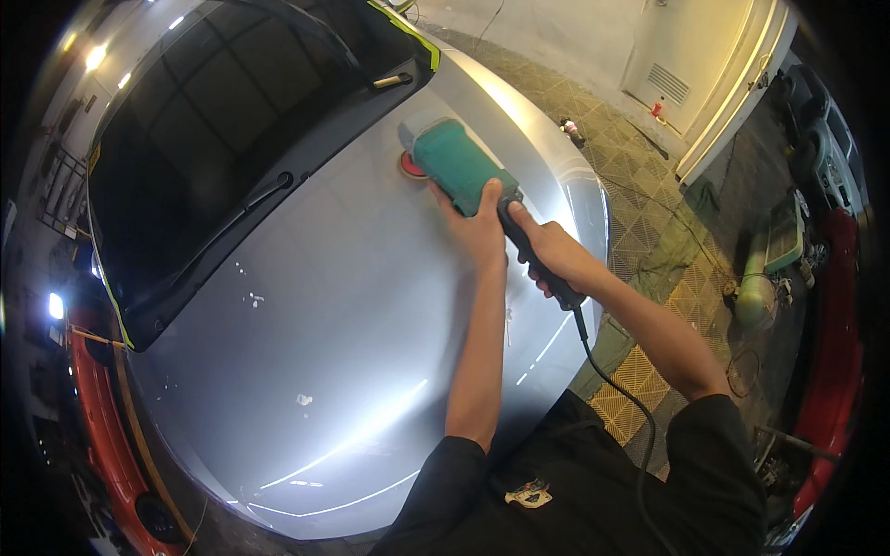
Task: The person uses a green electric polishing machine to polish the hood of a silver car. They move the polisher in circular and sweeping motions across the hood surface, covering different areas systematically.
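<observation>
One left hand (476, 230), one right hand (560, 254), both clamped on one green polisher (456, 162), one silver hood (315, 306)

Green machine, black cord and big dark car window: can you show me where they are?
Green machine (456, 165), head view: middle of its green housing.
Black cord (651, 428), head view: its curved stretch.
Dark car window (213, 120), head view: its glass.

Can read no text, number or sign; can make out just a small, pale printed emblem (527, 494) on the black short-sleeved fabric shirt (598, 486).
</observation>
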A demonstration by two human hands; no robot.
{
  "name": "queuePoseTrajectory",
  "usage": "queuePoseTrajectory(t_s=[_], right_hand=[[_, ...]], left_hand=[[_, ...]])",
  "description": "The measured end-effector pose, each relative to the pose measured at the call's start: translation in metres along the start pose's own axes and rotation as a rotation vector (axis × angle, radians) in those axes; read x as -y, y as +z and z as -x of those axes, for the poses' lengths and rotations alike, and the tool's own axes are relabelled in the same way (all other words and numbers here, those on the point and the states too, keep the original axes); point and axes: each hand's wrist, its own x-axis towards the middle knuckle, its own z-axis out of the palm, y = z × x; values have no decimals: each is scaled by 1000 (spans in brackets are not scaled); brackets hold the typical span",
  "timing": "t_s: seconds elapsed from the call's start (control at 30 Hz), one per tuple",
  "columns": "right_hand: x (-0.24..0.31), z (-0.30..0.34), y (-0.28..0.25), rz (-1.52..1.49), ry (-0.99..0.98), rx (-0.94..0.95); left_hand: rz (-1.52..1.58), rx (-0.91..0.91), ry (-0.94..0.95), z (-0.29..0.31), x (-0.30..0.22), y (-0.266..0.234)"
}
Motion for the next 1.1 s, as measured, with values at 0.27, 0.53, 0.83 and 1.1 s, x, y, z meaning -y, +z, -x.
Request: queuePoseTrajectory(t_s=[0.27,0.53,0.83,1.1], right_hand=[[-3,38,54,202,-104,216],[-21,52,59,135,-225,377],[-28,44,28,84,-286,127],[-59,55,-3,-63,-216,-1]], left_hand=[[128,-126,29,47,-52,-79],[117,-169,79,70,-78,-89],[44,18,-39,36,-39,-51],[173,116,-421,92,10,-21]])
